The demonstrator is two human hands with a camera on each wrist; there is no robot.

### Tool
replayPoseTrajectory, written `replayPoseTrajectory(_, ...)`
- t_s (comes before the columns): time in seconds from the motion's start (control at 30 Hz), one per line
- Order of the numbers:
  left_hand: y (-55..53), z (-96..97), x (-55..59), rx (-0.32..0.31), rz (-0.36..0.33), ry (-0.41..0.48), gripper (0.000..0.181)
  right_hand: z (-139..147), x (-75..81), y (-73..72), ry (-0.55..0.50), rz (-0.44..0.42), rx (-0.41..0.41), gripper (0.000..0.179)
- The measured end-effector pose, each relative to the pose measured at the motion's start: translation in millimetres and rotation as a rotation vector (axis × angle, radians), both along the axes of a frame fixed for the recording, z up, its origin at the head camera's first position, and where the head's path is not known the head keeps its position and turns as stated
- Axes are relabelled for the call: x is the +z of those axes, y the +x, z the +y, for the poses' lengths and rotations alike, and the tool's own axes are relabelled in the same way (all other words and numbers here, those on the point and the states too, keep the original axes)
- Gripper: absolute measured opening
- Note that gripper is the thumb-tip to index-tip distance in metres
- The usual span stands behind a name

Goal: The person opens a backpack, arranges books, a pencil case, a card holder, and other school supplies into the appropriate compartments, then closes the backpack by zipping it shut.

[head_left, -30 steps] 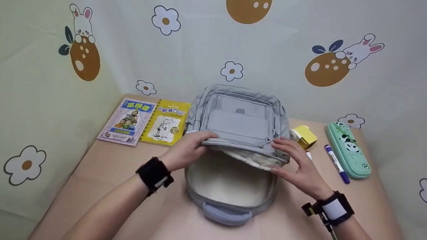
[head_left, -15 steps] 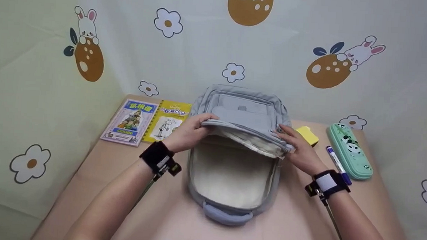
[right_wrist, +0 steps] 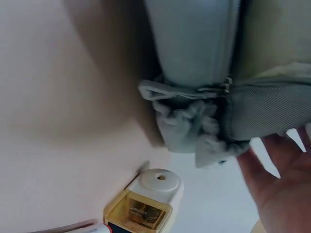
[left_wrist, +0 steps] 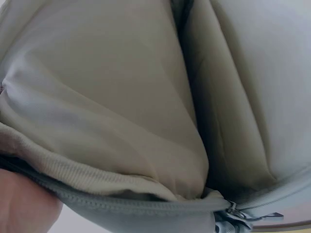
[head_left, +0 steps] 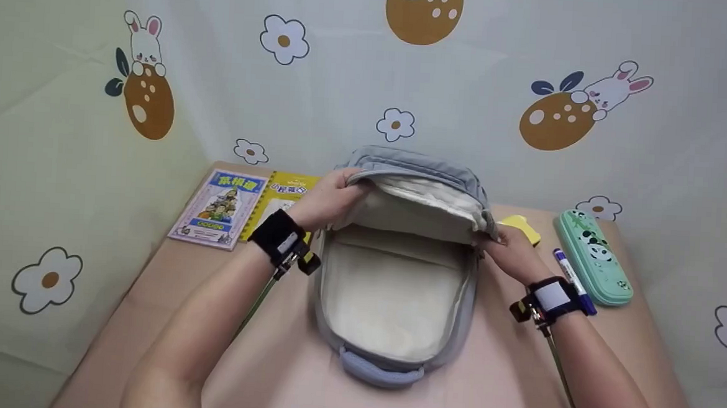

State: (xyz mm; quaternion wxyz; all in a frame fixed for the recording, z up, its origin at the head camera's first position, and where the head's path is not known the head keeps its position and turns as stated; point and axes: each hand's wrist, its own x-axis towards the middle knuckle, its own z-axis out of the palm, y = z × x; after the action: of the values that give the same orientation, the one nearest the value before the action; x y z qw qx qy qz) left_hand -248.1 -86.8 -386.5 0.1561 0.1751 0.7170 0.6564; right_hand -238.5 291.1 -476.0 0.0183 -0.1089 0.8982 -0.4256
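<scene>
A grey backpack (head_left: pixel 386 359) lies on its back on the table, its main compartment unzipped and its pale lining in sight. With fingers and thumb, my left hand (head_left: pixel 334 196) grips the top edge of the raised front flap (head_left: pixel 426 192); only a fingertip shows in the left wrist view, beside the zip (left_wrist: pixel 121 205). At the flap's right side, my right hand (head_left: pixel 513 252) holds the fabric. The right wrist view has its fingers (right_wrist: pixel 282 150) partly behind the flap. No objects show inside the compartment.
Left of the backpack lie a purple-blue book (head_left: pixel 219 209) and a yellow spiral-bound book (head_left: pixel 287 184), partly covered by my hand. To the right are a yellow-and-white pencil sharpener (right_wrist: pixel 146 199), a purple marker (head_left: pixel 574 280) and a green panda pencil case (head_left: pixel 594 256).
Both hands have lifted the flap up and back toward the wall, so the compartment stands wider. My right hand has moved in closer against the flap's side. The backpack's base stays put.
</scene>
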Motion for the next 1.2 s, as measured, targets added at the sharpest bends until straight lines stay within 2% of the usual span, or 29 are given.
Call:
replayPoseTrajectory(0.1,-8.1,0.3,2.9,0.011,0.015,-0.045,0.018,2.4,5.4,-0.6,-0.014,-0.04,0.019,0.031)
replayPoseTrajectory(0.17,-12.6,-0.8,3.3,0.002,0.013,-0.059,0.016,4.0,7.2,-2.3,-0.04,-0.043,0.063,0.029)
replayPoseTrajectory(0.3,-19.2,-3.6,0.7,-0.036,0.012,-0.044,0.027,5.4,5.3,-8.0,-0.087,-0.005,0.148,0.027)
replayPoseTrajectory(0.37,-20.4,-4.3,-0.5,-0.054,0.013,-0.036,0.031,5.0,3.3,-9.7,-0.105,0.014,0.156,0.029)
replayPoseTrajectory(0.57,-21.1,-5.4,-2.0,-0.079,0.005,-0.039,0.015,2.7,-3.5,-9.7,-0.114,-0.02,0.075,0.026)
replayPoseTrajectory(0.63,-20.9,-6.0,-2.7,-0.083,-0.008,-0.027,0.015,1.4,-4.6,-10.0,-0.102,-0.021,0.054,0.027)
replayPoseTrajectory(0.77,-19.7,-9.4,-5.2,-0.075,-0.02,-0.025,0.013,-3.0,-2.4,-11.6,-0.069,-0.02,0.002,0.037)
replayPoseTrajectory(0.9,-17.3,-19.6,-7.8,-0.075,0.009,-0.088,0.024,-7.8,1.1,-13.1,-0.087,-0.075,-0.034,0.05)
replayPoseTrajectory(0.97,-15.2,-28.9,-8.3,-0.071,0.018,-0.125,0.022,-9.4,1.9,-13.3,-0.092,-0.09,-0.052,0.055)
replayPoseTrajectory(1.0,-14.6,-34.6,-8.4,-0.073,0.018,-0.126,0.024,-10.1,2.2,-13.3,-0.091,-0.092,-0.056,0.057)
replayPoseTrajectory(1.07,-14.9,-47.1,-8.7,-0.074,0.014,-0.092,0.042,-11.0,2.5,-13.4,-0.086,-0.1,-0.066,0.061)
replayPoseTrajectory(1.13,-16.3,-61.9,-10.7,-0.035,-0.007,-0.064,0.057,-11.5,2.7,-13.6,-0.08,-0.112,-0.077,0.063)
replayPoseTrajectory(1.17,-17.4,-69.7,-12.7,-0.012,-0.015,-0.074,0.061,-11.7,3.0,-13.8,-0.081,-0.12,-0.08,0.063)
replayPoseTrajectory(1.2,-18.3,-77.7,-16.0,0.019,-0.018,-0.12,0.063,-11.8,3.2,-13.9,-0.084,-0.128,-0.08,0.063)
